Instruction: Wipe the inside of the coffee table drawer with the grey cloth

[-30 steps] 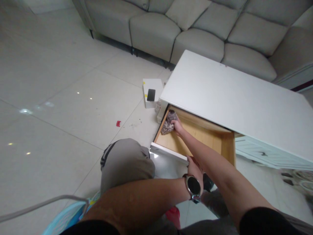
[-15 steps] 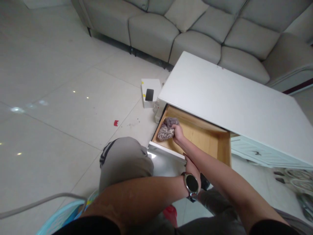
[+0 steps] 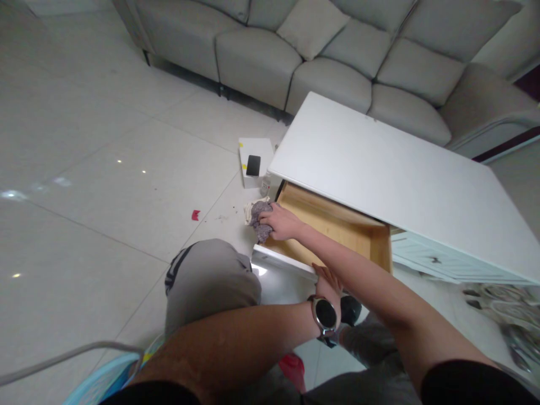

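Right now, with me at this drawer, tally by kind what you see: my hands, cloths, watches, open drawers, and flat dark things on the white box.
Hands: 2, the right hand and the left hand
Cloths: 1, the cloth in the right hand
Watches: 1, the watch
Open drawers: 1, the drawer
Flat dark things: 1, the dark slab on the white box
Total: 6

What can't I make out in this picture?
All in the head view:
- Patterned cloth: some folds are hidden by the right hand.
- Left hand: partly covered by the right forearm.
- Watch: face too dark and blurred to read.
- Blue basket: cut off by the bottom edge, its contents mostly behind the left arm.
- Red scrap: too small to identify.
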Available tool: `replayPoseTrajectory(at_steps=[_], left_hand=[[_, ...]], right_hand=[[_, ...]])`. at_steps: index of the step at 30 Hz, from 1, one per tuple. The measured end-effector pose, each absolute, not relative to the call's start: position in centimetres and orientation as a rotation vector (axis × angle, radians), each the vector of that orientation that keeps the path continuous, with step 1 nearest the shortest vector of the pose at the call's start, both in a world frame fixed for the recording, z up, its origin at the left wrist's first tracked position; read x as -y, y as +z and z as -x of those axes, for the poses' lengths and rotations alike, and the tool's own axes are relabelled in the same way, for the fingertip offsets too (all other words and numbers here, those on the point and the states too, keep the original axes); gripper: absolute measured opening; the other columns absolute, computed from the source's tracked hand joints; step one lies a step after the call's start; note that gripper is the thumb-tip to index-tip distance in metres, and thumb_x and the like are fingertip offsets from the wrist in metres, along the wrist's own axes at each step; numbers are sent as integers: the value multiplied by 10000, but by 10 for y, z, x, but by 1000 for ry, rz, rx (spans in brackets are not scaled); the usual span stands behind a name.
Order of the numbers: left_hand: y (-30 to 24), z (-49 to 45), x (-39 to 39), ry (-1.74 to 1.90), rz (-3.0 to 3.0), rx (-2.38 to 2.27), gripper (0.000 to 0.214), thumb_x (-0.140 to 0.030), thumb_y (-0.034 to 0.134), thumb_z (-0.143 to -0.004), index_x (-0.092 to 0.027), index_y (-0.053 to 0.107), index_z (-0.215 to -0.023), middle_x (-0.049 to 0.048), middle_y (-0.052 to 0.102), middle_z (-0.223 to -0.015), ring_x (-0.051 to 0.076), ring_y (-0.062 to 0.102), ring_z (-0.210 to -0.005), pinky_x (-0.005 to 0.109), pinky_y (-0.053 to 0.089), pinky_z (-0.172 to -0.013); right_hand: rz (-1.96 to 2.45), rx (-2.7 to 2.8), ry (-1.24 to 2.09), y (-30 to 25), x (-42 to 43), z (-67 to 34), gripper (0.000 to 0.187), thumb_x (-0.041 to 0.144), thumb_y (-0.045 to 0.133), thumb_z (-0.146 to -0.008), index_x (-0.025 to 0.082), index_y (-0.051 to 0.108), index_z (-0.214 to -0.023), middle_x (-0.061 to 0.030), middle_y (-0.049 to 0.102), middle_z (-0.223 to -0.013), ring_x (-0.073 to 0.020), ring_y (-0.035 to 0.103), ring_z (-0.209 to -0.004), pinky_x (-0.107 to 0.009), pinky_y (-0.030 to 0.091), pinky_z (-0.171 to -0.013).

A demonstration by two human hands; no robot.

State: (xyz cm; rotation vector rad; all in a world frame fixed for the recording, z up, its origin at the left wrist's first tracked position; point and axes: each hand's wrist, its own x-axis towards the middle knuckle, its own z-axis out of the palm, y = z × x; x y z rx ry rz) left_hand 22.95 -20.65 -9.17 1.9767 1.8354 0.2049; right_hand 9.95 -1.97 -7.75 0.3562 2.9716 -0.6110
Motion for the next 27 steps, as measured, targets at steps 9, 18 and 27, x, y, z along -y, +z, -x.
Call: replayPoseTrajectory(at_steps=[9, 18, 27], left_hand=[[-89, -229, 196, -69, -2151, -1759, 570, -112, 386, -996, -209, 614, -1508, 141, 684, -1409, 356, 564, -1344, 596, 303, -1224], [-96, -233, 190, -9, -2113, -1704, 526, -153, 441, -1010, -251, 629, -1492, 143, 705, -1376, 349, 604, -1325, 640, 396, -1190], [-96, -234, 197, -66, -2197, -1736, 533, -109, 473, -976, -191, 651, -1472, 164, 714, -1359, 371, 604, -1326, 636, 412, -1188]], right_hand=[[-807, -3048, -590, -119, -31, -163, 612, 145, 703, -680, 187, 667, -1289, -141, 512, -1543, -433, 372, -1362, -656, 268, -1166], [-1896, -2813, -784, -157, -7, -312, 213, 140, 702, -666, 256, 534, -729, -137, 564, -995, -440, 383, -1280, -692, 259, -999], [-2555, -2362, -756, -171, -14, -227, 290, 213, 530, -830, 183, 552, -1118, -168, 504, -1279, -458, 436, -1275, -754, 249, -1136]])
